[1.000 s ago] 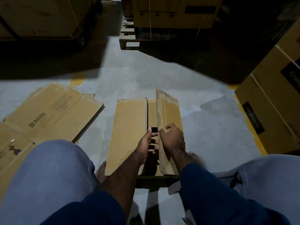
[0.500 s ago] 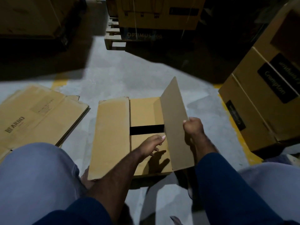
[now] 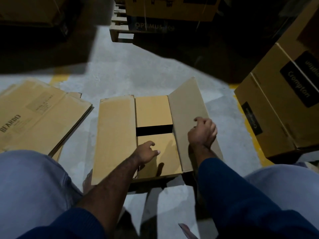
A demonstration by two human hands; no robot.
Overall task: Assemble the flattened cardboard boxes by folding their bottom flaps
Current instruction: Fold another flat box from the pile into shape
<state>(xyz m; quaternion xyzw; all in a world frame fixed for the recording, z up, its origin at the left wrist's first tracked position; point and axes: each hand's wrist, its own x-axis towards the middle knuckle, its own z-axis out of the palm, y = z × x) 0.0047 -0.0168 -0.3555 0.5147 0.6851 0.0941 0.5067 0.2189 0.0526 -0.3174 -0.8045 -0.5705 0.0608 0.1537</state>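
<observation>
head view: the cardboard box [image 3: 155, 173] sits bottom-up on the concrete floor [image 3: 138, 75] between the person's knees, near enough for both hands to work its flaps. the two short flaps [image 3: 152, 111] are folded down inside, with a dark gap between them. the left long flap [image 3: 114, 135] lies flat over their left part. the right long flap [image 3: 186, 107] stands tilted up and outward, so the bottom is not yet closed.

the right hand [image 3: 202, 133] is on that raised flap. its fingers [image 3: 213, 133] look curled over the outer edge, gripping it, likely to swing it across. motion blur makes the exact hold uncertain. the left hand [image 3: 148, 152] hovers over the nearer short flap with fingers loosely curled and holding nothing, probably to keep the flap from springing up. i cannot tell whether it touches the card.

a stack of flattened cartons [image 3: 43, 118] printed "beardo" lies on the floor to the left, within reach as the next supply. a crompton carton [image 3: 284, 104] stands to the right, and a wooden pallet [image 3: 120, 28] with more cartons is beyond.
</observation>
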